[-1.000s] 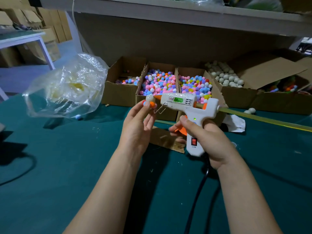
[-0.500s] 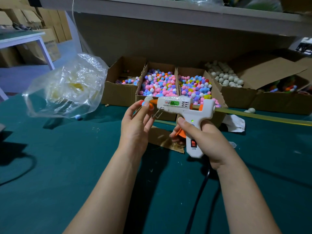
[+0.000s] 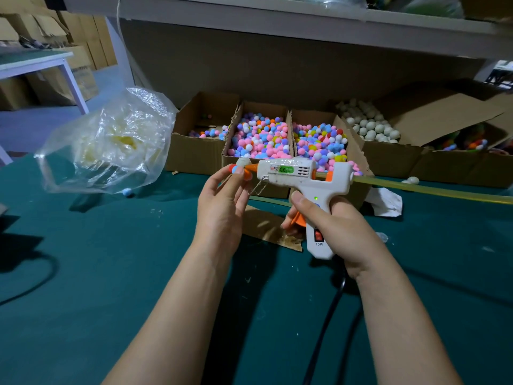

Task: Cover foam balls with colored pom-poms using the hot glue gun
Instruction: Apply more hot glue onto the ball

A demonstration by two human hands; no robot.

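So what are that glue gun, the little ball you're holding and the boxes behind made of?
The glue gun looks like hard plastic, white and slightly glossy with orange trim. The ball pinched in the left hand is pale and matte, likely foam, with a few fuzzy pom-poms stuck on. The boxes are dull brown cardboard with bent, ragged flaps.

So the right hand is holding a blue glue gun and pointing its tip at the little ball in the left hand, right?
Not quite. The head view shows the glue gun is white with orange parts, not blue. The rest is right: the right hand grips it, and its orange tip points at the little ball pinched in the left hand.
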